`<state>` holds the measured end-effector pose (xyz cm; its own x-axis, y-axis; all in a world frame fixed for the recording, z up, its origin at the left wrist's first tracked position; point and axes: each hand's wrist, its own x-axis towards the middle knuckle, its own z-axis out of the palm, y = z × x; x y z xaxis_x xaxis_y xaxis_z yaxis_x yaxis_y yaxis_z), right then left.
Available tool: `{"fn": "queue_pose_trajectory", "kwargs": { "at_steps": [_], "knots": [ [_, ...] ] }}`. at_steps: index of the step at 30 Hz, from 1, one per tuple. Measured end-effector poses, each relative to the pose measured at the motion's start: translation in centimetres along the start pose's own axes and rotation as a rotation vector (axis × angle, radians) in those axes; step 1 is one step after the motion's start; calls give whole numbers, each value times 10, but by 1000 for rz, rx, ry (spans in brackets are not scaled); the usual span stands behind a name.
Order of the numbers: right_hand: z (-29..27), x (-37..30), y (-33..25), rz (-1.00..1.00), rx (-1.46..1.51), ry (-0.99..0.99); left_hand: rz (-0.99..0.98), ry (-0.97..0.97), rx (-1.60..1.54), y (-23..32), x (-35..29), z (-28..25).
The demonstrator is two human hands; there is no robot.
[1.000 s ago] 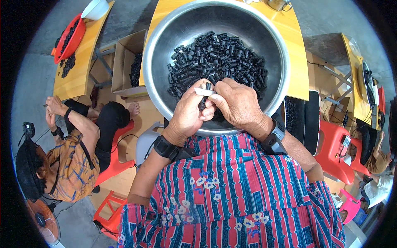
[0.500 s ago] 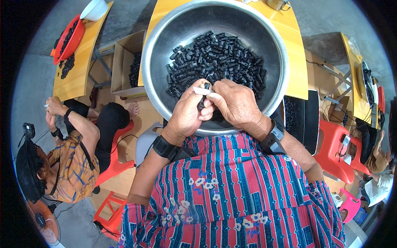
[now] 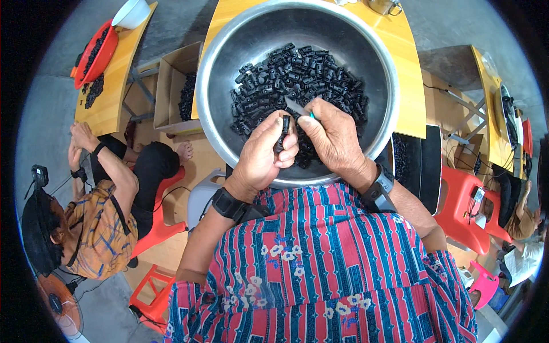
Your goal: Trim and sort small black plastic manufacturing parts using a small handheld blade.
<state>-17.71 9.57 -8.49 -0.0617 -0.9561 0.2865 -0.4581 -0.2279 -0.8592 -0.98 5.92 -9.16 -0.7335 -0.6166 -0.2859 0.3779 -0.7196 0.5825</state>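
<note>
Between the thumb and fingers of my left hand [image 3: 262, 151] stands a small black cylindrical plastic part [image 3: 284, 132], tilted slightly. My right hand [image 3: 334, 137] is closed on a small knife [image 3: 297, 107]; its pale blade points up and left, just above the part and apart from it. A bit of green handle shows at my right thumb. Both hands are over the near side of a big metal bowl [image 3: 213, 114]. In the bowl lies a heap of similar black plastic parts [image 3: 297, 77].
The bowl rests on a yellow table [image 3: 409, 74]. A cardboard box [image 3: 163, 94] with black parts stands left of it. At the far left, a person in a checked shirt [image 3: 106, 228] sits on a red stool. Red stools [image 3: 466, 208] stand at the right. A metal cup [image 3: 386, 6] is at the back.
My right hand has turned, and the blade has swung from lying across the part's top to pointing up and away. More of the black part shows in my left hand.
</note>
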Motion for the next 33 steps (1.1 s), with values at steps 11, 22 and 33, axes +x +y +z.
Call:
{"fn": "queue_pose_trajectory", "kwargs": {
  "at_steps": [11, 22, 33],
  "knots": [
    [-1, 0, -9, -125, -256, -182, 14, 2, -9, 1, 0, -4],
    [-1, -1, -8, -122, -301, -211, -5, 17, -23, 0, 1, -4],
    [-1, 0, -7, -112, -302, -166, -28, 47, -62, 0, 3, -3]
  ]
}}
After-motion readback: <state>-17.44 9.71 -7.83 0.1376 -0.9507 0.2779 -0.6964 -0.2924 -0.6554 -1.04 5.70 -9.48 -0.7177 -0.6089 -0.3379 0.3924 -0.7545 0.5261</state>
